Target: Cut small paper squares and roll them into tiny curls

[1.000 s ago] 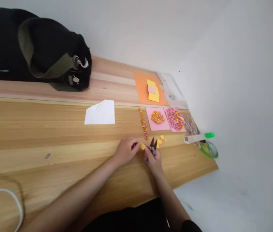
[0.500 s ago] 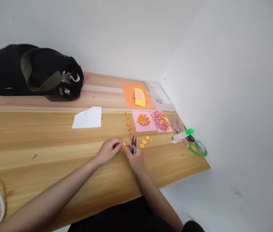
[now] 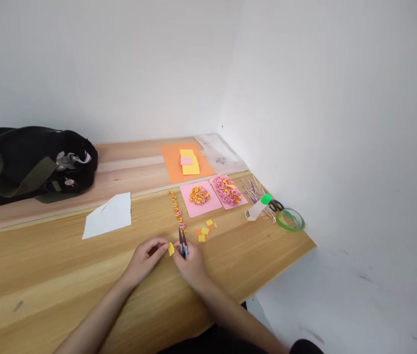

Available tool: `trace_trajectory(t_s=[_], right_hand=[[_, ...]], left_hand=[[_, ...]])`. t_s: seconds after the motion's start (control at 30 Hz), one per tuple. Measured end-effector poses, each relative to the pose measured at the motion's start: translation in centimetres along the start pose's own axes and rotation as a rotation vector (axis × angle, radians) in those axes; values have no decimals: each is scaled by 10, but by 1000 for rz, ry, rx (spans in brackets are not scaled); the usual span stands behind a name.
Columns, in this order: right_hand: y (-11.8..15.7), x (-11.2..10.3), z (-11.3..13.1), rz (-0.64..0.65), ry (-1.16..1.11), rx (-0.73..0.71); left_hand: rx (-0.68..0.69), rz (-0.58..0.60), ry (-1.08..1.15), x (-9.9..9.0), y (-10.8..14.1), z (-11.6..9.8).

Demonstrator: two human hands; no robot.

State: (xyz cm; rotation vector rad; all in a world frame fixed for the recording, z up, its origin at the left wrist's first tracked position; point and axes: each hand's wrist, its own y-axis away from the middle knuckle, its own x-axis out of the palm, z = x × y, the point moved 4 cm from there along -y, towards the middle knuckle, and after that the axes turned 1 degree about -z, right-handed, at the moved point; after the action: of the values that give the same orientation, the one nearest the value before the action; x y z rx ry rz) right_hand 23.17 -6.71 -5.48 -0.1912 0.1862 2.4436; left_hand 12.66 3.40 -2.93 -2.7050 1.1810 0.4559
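Between the fingertips of my left hand [image 3: 146,260] is a small piece of yellow paper [image 3: 171,249]. My right hand [image 3: 193,268] is closed around small scissors [image 3: 182,246], their dark blades pointing away from me; its thumb tip is close to the yellow piece, and I cannot tell whether it touches it. Just beyond the blades ends a row of tiny orange and pink paper curls [image 3: 176,209]. Right of the scissors lie several small yellow and orange paper squares [image 3: 204,231].
Two pink sheets [image 3: 208,209] carry piles of pink and orange curls [image 3: 226,191]. An orange sheet [image 3: 171,169] with yellow paper [image 3: 192,167] lies behind. To the right are thin strips [image 3: 254,189], a glue bottle [image 3: 258,209] and green tape [image 3: 291,221]. White paper [image 3: 110,216] and a black bag [image 3: 39,157] lie left.
My view has swung right and up, so everything sits further left in it. The yellow piece now shows more of its face between my hands. The scissors stay in my right hand.
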Motion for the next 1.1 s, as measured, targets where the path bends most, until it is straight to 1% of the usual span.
trace_trajectory(t_s=[0.13, 0.23, 0.37, 0.47, 0.53, 0.63, 0.73, 0.93, 1.1], right_hand=[[1, 0, 0, -7, -3, -17], [3, -1, 0, -9, 1, -12], [4, -2, 2, -6, -18, 18], [1, -3, 5, -64, -26, 68], [-2, -2, 5, -108, -54, 129], [-7, 2, 6, -127, -124, 223], [-11, 4, 7, -142, -162, 267], [-8, 3, 8, -154, -125, 174], [-6, 4, 5, -131, -104, 145]], left_hand=[[-103, -124, 143, -1, -1, 7], [-138, -182, 194, 2, 0, 8], [-113, -255, 230, 4, 2, 7], [-55, -305, 255, 3, 4, 7], [-11, -282, 219, 2, 5, 7], [31, -206, 165, 2, 6, 6], [43, -154, 137, 2, 6, 4], [108, -119, 66, 3, 4, 0], [133, -107, -1, 4, 3, 3]])
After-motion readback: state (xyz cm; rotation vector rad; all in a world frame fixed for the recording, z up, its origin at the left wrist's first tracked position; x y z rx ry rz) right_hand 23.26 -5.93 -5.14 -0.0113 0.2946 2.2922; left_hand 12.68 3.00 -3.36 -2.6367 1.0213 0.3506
